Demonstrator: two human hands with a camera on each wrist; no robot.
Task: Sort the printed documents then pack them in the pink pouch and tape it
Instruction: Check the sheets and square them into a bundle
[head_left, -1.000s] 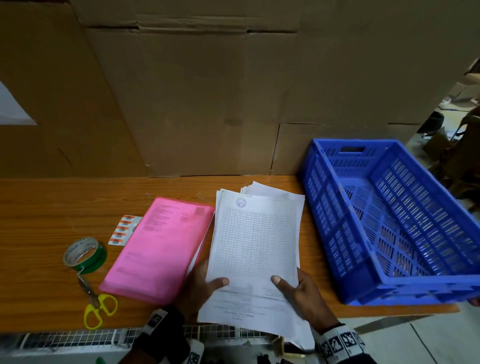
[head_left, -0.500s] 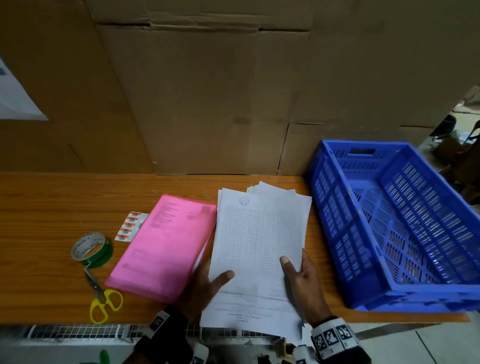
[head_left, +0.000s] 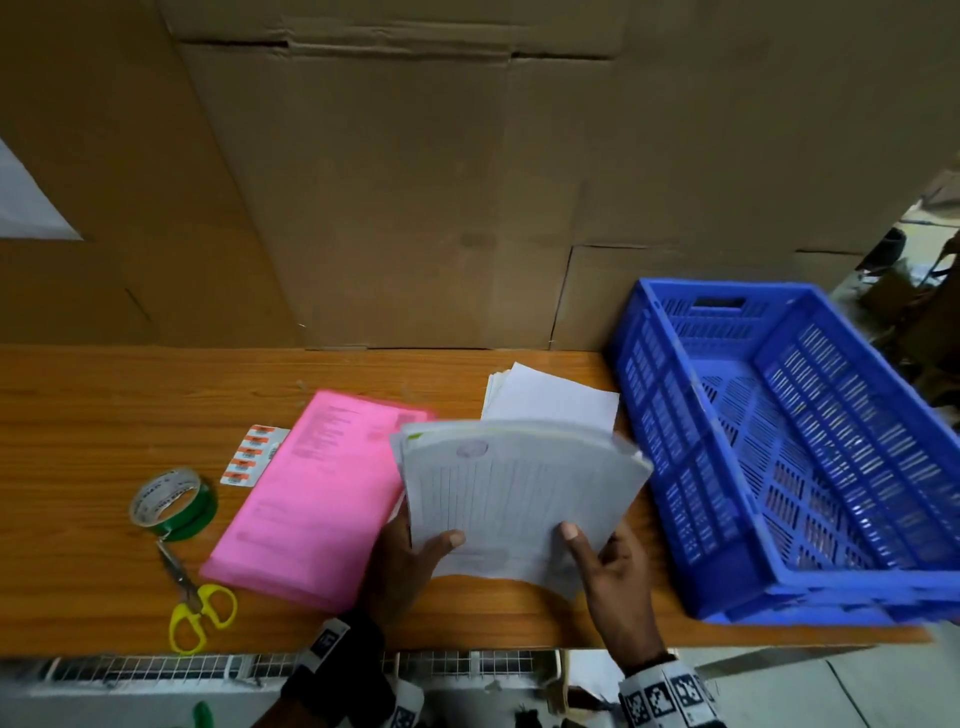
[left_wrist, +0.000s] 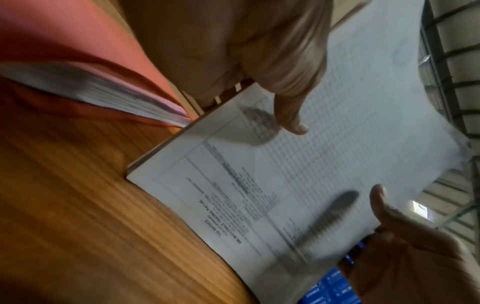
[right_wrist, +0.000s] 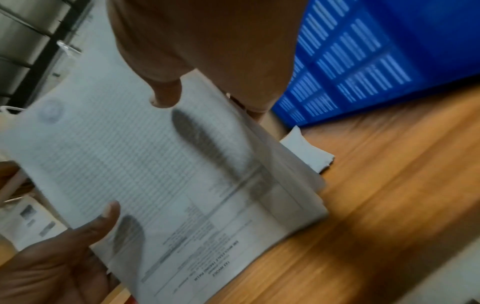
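Note:
A stack of printed documents (head_left: 514, 493) is tilted up off the wooden table (head_left: 104, 415), its lower edge near the table's front. My left hand (head_left: 415, 551) grips its lower left side, thumb on the top sheet. My right hand (head_left: 602, 556) grips its lower right side, thumb on top too. The top sheet shows a ruled table and a round stamp (left_wrist: 324, 127) (right_wrist: 145, 156). A few more white sheets (head_left: 550, 397) lie flat behind the stack. The pink pouch (head_left: 311, 493) lies just left of it, with papers inside (left_wrist: 103, 90). A green tape roll (head_left: 174, 504) sits further left.
Yellow-handled scissors (head_left: 195, 597) lie in front of the tape. A strip of orange labels (head_left: 249, 454) lies beside the pouch. A blue slatted crate (head_left: 789, 457) stands at the right end of the table. Cardboard sheets (head_left: 415, 182) wall off the back.
Both hands have lifted the stack from lying flat to tilted upright and pulled it towards the front edge. A few sheets stayed flat on the table behind it.

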